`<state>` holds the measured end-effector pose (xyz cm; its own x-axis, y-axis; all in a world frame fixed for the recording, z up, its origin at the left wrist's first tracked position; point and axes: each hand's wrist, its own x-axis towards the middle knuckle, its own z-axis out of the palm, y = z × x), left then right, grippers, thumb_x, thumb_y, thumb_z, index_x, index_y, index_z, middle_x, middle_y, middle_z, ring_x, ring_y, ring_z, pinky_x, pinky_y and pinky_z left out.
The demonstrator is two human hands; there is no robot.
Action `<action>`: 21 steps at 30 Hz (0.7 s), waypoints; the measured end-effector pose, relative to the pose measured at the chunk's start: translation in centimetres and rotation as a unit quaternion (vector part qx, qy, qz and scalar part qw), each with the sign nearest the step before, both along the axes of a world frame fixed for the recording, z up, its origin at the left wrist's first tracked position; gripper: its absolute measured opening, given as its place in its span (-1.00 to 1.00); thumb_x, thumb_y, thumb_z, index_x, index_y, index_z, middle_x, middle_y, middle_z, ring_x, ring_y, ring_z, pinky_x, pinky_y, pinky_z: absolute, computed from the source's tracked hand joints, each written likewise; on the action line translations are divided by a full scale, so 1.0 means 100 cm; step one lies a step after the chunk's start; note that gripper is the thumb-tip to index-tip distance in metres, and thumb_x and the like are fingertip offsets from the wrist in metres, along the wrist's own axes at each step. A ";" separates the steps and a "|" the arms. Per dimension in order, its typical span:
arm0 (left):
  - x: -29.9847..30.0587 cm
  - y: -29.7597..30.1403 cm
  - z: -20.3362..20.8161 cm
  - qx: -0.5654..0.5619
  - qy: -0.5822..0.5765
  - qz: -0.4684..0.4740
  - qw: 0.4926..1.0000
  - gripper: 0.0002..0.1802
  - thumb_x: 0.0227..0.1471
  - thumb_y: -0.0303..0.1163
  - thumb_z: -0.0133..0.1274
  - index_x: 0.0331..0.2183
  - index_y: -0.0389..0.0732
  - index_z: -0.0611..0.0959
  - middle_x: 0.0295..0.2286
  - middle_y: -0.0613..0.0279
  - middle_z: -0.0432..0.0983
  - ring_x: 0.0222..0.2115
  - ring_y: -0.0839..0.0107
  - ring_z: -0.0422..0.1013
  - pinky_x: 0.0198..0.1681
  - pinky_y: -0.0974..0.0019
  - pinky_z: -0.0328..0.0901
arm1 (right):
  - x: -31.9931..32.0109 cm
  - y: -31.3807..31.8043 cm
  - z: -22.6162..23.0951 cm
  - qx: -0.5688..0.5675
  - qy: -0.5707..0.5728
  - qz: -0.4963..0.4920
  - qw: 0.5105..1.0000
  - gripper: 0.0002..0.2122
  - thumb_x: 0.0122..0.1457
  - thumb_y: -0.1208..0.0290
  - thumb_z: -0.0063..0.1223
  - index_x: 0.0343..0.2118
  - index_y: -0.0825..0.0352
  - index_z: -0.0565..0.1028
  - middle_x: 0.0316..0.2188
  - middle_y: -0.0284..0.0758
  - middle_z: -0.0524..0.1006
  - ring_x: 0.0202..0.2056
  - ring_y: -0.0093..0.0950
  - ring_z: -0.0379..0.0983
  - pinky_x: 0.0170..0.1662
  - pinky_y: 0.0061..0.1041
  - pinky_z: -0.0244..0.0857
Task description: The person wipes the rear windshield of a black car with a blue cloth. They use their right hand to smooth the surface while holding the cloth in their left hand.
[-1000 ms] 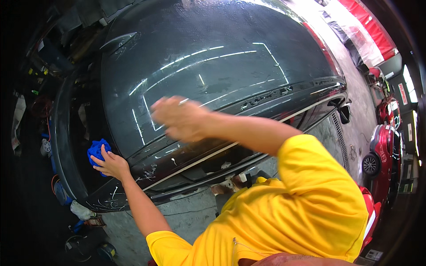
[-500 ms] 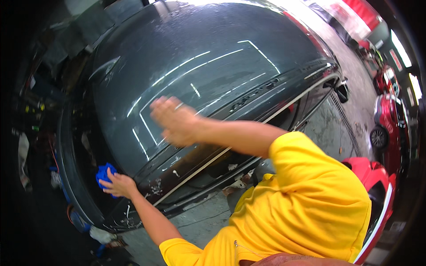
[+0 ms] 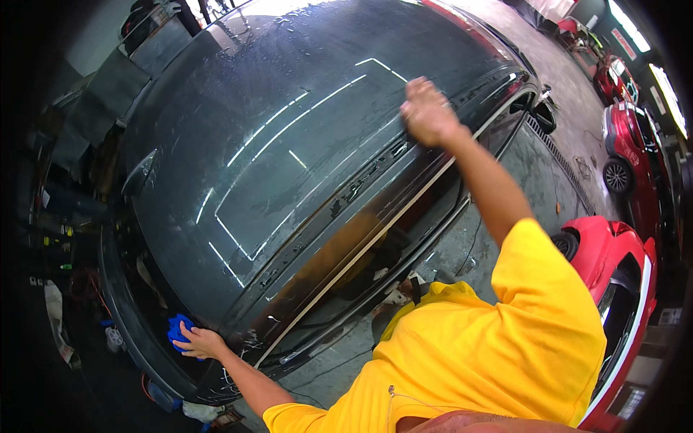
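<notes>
A dark grey car roof (image 3: 281,216) spreads below me, beaded with water toward its far end and streaked with bright light reflections. At the roof's near left corner, by the dark rear glass, my left hand (image 3: 202,343) is closed on a crumpled blue cloth (image 3: 177,330). My right hand (image 3: 429,114) is over the near side of the roof, close to the wet roof channel (image 3: 361,182). Its fingers look stretched out and close together, slightly smeared by motion, and no object shows in it. Whether the palm touches the roof cannot be told.
Along the car's near side runs a pale trim line (image 3: 375,234) above the side windows. A red car (image 3: 599,249) stands close on my right, with another red car (image 3: 634,151) farther off. A drain grate (image 3: 559,162) crosses the floor. Metal cabinets (image 3: 115,90) stand at the far left.
My right hand has swept away from me and to the right along the roof. The left hand stays at the rear corner with the blue cloth. The view has shifted slightly.
</notes>
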<state>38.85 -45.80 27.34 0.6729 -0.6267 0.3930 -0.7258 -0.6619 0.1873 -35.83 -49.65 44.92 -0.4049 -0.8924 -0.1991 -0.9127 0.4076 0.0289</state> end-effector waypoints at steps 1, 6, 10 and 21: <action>-0.012 -0.012 -0.001 0.006 0.008 0.001 1.000 -0.54 0.36 -0.17 -0.10 0.24 0.44 0.46 0.44 0.10 -0.09 0.36 -0.42 -0.06 0.21 -0.52 0.11 | -0.065 -0.003 -0.034 -0.127 -0.020 -0.063 0.990 -0.35 0.47 0.08 -0.55 0.47 0.44 -0.08 0.52 0.00 -0.18 0.54 -0.14 -0.29 0.53 -0.13 -0.32; 0.007 0.007 -0.006 -0.014 0.014 0.009 1.000 -0.54 0.35 -0.15 -0.09 0.23 0.47 0.47 0.44 0.11 -0.06 0.37 -0.39 -0.06 0.23 -0.52 0.09 | 0.113 -0.010 -0.028 -0.087 0.049 0.122 0.988 -0.28 0.46 0.09 -0.46 0.41 0.67 -0.16 0.49 0.21 -0.27 0.51 0.11 -0.38 0.52 0.01 -0.48; 0.026 0.014 -0.011 -0.011 -0.002 0.004 1.000 -0.54 0.35 -0.14 -0.09 0.23 0.48 0.47 0.43 0.09 -0.05 0.35 -0.40 -0.02 0.23 -0.50 0.11 | 0.178 0.017 -0.047 -0.144 -0.070 0.235 0.959 -0.31 0.48 0.07 -0.49 0.44 0.59 -0.07 0.49 0.15 -0.18 0.52 0.01 -0.33 0.54 -0.08 -0.44; 0.031 0.007 -0.019 -0.004 -0.016 0.012 1.000 -0.54 0.37 -0.10 -0.13 0.24 0.51 0.44 0.44 0.14 -0.07 0.35 -0.43 -0.01 0.24 -0.50 0.11 | -0.046 -0.045 -0.029 -0.058 0.059 -0.072 0.994 -0.28 0.48 -0.02 -0.64 0.43 0.58 -0.06 0.49 0.13 -0.10 0.50 0.00 -0.17 0.51 -0.05 -0.30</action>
<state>41.99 -45.10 25.43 0.6747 -0.6075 0.4192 -0.7156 -0.6775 0.1698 -40.47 -54.14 42.03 -0.5450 -0.8374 -0.0413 -0.8373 0.5411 0.0781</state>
